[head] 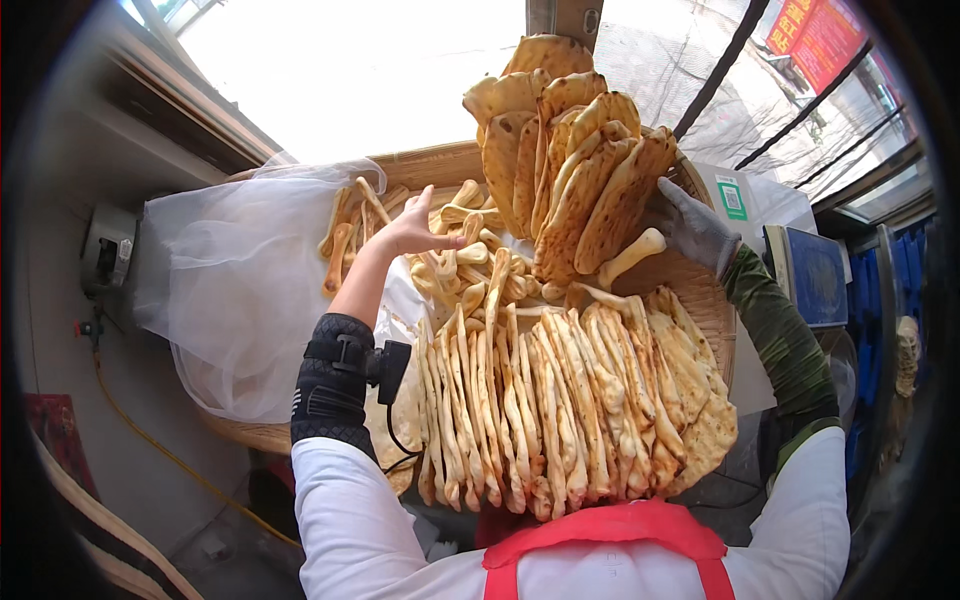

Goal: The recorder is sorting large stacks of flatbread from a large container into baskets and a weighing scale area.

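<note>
My bare left hand, fingers spread and holding nothing, hovers over long twisted dough sticks and knotted bread pieces in a wide woven basket. In a grey glove, my right hand has its fingers extended beside the right side of an upright cluster of browned flatbreads; whether it touches them I cannot tell. A bone-shaped bread stick lies just left of that glove. Nearer my body, a long row of flatbreads stands on edge, packed side by side.
White mesh cloth covers the basket's left part. To the right are a card with a printed code and a blue-faced box. A grey device is on the left wall, with a yellow hose below. Windows stand behind the basket.
</note>
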A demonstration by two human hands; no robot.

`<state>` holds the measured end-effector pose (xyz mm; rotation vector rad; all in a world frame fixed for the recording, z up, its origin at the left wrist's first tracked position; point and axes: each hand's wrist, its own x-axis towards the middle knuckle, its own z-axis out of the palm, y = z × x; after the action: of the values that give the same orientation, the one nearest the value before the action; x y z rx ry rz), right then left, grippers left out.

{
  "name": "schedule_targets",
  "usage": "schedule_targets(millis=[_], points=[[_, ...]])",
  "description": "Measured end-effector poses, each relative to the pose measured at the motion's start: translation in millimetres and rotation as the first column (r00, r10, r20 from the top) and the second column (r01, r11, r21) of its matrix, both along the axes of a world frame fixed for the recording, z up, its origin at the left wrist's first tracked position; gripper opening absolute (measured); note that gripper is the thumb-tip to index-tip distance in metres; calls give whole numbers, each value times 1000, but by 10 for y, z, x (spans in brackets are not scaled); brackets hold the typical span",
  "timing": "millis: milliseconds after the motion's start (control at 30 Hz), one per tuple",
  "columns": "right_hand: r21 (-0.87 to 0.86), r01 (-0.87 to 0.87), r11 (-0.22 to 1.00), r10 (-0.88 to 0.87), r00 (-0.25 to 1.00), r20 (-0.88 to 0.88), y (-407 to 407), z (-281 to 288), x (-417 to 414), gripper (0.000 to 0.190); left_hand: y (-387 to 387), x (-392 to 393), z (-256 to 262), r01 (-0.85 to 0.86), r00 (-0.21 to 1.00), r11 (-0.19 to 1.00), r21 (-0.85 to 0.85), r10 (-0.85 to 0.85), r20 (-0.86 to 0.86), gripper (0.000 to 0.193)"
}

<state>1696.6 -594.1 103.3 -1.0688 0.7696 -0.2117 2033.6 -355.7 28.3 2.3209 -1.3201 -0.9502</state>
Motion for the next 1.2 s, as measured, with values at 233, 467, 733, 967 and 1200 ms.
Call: schedule_targets(millis=[233, 467, 733, 967, 1200], points=[[-593, -584, 554, 112, 758, -642, 71, -215, -86, 99, -480, -8, -642, -86, 937, 973, 214, 5, 349, 135], [-513, -800, 311, 120, 569, -814, 305, -261, -132, 94, -655, -35, -641, 119, 845, 939, 324, -267, 464, 111], [-490, -842, 227, 89, 519, -850, 500, -149, -94, 80, -461, -129, -666, 17, 941, 971, 237, -96, 324, 90], [-610, -730, 309, 135, 668, -732, 427, -41, -354, 59, -361, -363, -456, -177, 917, 984, 18, 158, 366, 63], [-695, -552, 461, 185, 826, -533, 318, 111, -597, 47, 125, 22, 136, -362, 905, 762, -537, 425, -7, 47]])
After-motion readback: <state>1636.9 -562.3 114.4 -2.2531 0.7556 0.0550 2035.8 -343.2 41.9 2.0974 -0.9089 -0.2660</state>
